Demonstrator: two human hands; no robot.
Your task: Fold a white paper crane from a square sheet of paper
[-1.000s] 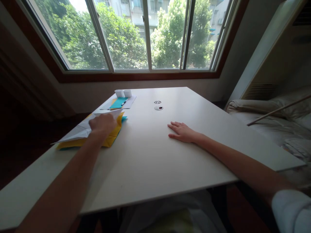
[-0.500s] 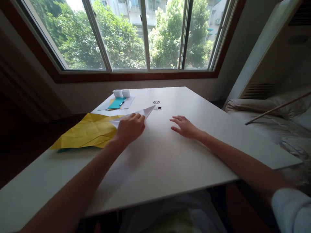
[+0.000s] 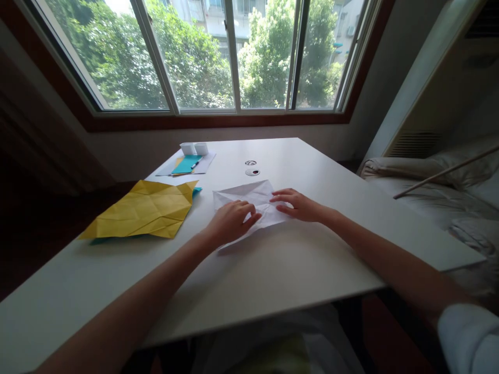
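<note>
Flattening white paper (image 3: pixel 249 200) at centre of surface (image 3: pixel 273 270). Left hand (image 3: pixel 230 222) pressing at 7 o'clock, right hand (image 3: pixel 298 204) spread at 3 o'clock. Next, probably a firm, aligned crease.

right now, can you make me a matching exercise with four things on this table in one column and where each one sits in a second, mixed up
Things:
1. white paper
2. yellow paper
3. teal sheet
4. round grommet

Places:
A. far left of the table, near two small white boxes
B. under both hands, mid table
C. just beyond the white paper, toward the window
D. spread flat, creased, by the left edge

Pairs: 1-B, 2-D, 3-A, 4-C
</note>
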